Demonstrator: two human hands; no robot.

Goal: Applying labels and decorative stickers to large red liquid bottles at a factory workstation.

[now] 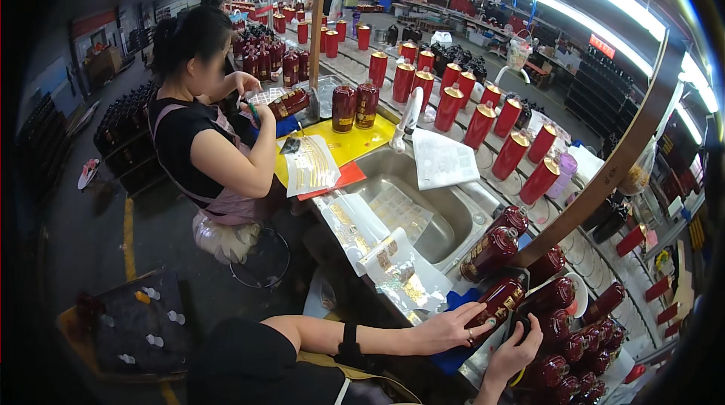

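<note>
A glossy dark red bottle [498, 301] with gold print lies tilted on a blue cloth [462, 298] at the sink counter's near right end. My left hand [447, 328] is on its lower part, thumb and fingers pressed against the glass. Beside that bottle, my right hand [515, 351] has its fingers curled round a small dark thing, which the fingers partly hide. Just left of the cloth lie sheets of gold stickers [408, 277]. Several more dark red bottles [557, 293] stand close to the right of my right hand.
A steel sink [445, 216] with a wet sticker sheet in it lies ahead, by a white faucet [408, 114]. Red bottles with gold tops [479, 126] line the conveyor behind. A wooden post [604, 163] slants up at right. At left, a co-worker [226, 126] handles another bottle.
</note>
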